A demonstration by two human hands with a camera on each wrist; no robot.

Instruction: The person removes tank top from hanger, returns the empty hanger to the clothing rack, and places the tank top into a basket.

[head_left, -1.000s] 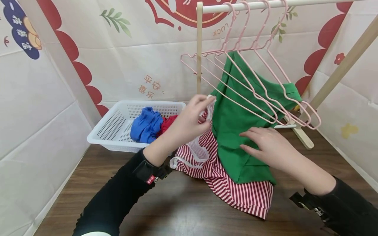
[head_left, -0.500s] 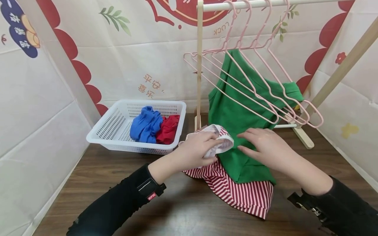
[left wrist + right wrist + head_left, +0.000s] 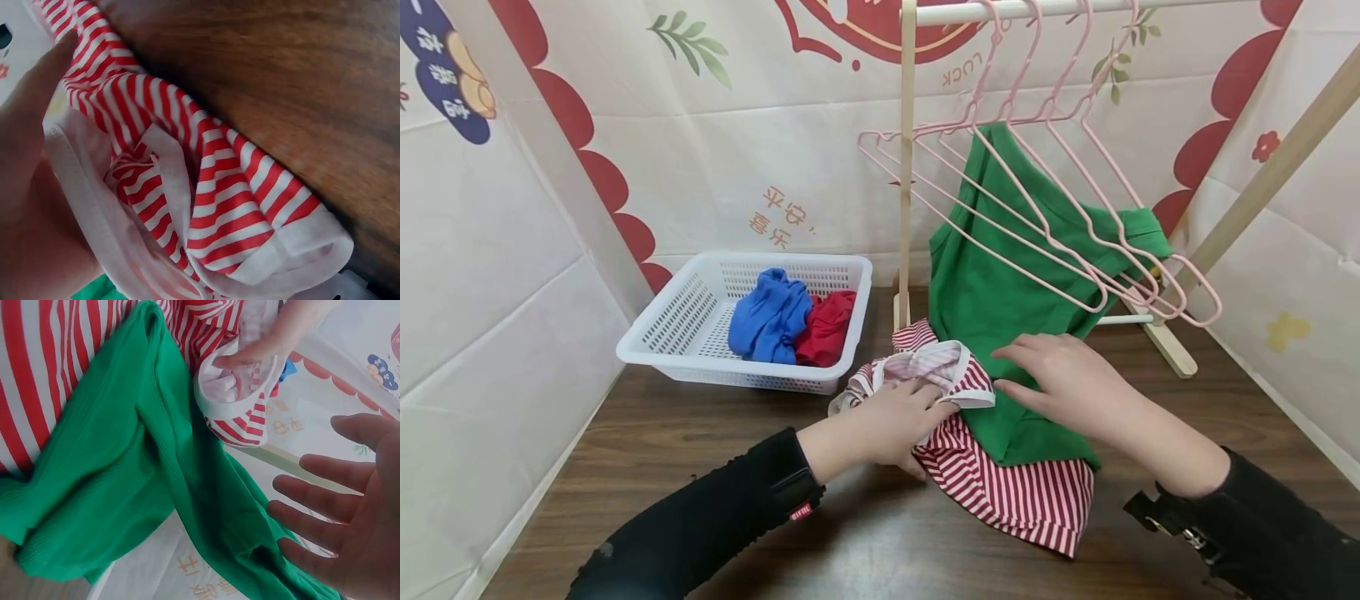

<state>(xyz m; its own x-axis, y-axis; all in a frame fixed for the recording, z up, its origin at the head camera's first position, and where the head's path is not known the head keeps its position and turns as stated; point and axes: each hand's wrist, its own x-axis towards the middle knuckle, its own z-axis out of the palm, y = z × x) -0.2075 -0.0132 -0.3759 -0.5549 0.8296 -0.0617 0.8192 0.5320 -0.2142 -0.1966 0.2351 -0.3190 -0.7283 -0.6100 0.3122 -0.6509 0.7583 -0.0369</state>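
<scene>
My left hand [image 3: 895, 423] lies on a striped red-and-white garment [image 3: 1015, 504] with white trim, its fingers fairly straight at the bunched upper part. In the right wrist view, those fingertips reach into a white-edged opening [image 3: 228, 403] of the garment. A green sleeveless top [image 3: 985, 283] hangs among the pink hangers [image 3: 1078, 258], its lower end covering the middle of the striped cloth. Beside the green top is my right hand [image 3: 1067, 379], fingers spread and holding nothing; the right wrist view shows its fingers [image 3: 312, 525] apart from the fabric.
A white perforated basket [image 3: 662, 333] stands at the back left with a blue cloth [image 3: 771, 317] and a red cloth [image 3: 826, 329] inside. The wooden rack post [image 3: 906, 167] rises behind the striped garment, and a white rail [image 3: 970, 14] carries several hangers. Printed sheets line the back and sides.
My left hand came down from beside the hangers to the table, bringing the white-trimmed part of the striped garment down, and its fingers loosened. My right hand barely moved.
</scene>
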